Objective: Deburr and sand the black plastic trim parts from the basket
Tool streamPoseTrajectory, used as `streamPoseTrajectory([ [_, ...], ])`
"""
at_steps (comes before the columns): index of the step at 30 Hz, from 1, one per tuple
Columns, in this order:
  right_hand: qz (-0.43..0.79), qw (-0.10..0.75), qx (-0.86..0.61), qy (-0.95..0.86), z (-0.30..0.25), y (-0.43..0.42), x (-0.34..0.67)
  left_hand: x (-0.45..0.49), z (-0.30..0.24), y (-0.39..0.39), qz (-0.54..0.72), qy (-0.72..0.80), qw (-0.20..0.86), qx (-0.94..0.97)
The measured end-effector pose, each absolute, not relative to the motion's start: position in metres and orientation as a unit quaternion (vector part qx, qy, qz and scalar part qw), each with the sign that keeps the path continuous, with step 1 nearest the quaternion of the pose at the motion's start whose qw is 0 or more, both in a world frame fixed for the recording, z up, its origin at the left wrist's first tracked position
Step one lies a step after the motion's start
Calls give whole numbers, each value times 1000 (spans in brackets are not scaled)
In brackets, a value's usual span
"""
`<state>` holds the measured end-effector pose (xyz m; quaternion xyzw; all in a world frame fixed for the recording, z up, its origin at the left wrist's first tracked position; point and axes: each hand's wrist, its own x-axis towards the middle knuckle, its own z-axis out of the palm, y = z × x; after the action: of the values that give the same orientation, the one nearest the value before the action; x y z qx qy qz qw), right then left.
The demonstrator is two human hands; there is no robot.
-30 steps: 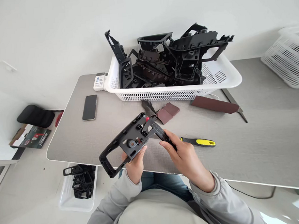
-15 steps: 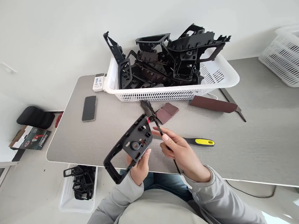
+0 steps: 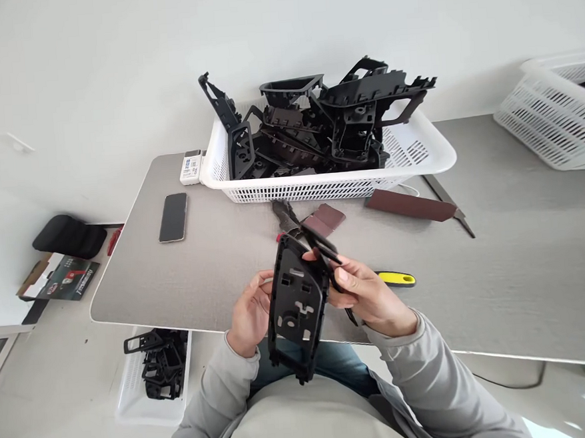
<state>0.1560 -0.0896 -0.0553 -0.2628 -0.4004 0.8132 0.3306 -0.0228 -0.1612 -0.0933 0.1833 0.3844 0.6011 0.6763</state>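
Note:
A black plastic frame [image 3: 298, 305] with square holes and a large opening at its lower end stands nearly upright between my hands, above the table's front edge. My left hand [image 3: 249, 315] is at its left edge, fingers curled against it and their tips partly hidden behind it. In my right hand [image 3: 373, 297] is a long, thin black piece [image 3: 321, 240], whose exact kind I cannot make out. A fingertip of that hand also touches the frame's upper right edge. Behind the frame lie a dark crumpled item [image 3: 285, 213] and brown sandpaper [image 3: 326, 219].
A white basket [image 3: 443, 158] heaped with black plastic parts stands at the back. On the table [image 3: 214, 251] lie a phone [image 3: 173, 217], a curled brown sheet [image 3: 409, 205] and a yellow-black handle [image 3: 397, 278]. Another white basket [image 3: 540, 108] stands right; a bin [image 3: 127, 397] of parts sits below left.
The frame has turned from a slant to nearly upright and moved right. My left hand has shifted from beneath it to its left edge. The thin black piece has tilted closer to the frame.

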Motion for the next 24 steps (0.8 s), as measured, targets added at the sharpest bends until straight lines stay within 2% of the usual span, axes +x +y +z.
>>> streamPoseTrajectory([
  [5,769,290,-311,-477,-52,-92,152,-15,-72,-161,561,425,672,231],
  [12,713,283,-352,-536,-56,-92,151,-9,-72,-162,573,432,655,239],
  [14,650,307,-373,-586,-59,-90,150,-8,-74,-162,584,441,633,254],
  [18,449,372,-455,-673,-61,-89,158,-10,-78,-161,622,473,566,263],
  [21,364,343,-480,-721,-59,-95,167,-11,-83,-162,647,495,512,274],
  [24,330,309,-481,-751,-58,-104,170,-9,-87,-162,668,499,470,291],
])
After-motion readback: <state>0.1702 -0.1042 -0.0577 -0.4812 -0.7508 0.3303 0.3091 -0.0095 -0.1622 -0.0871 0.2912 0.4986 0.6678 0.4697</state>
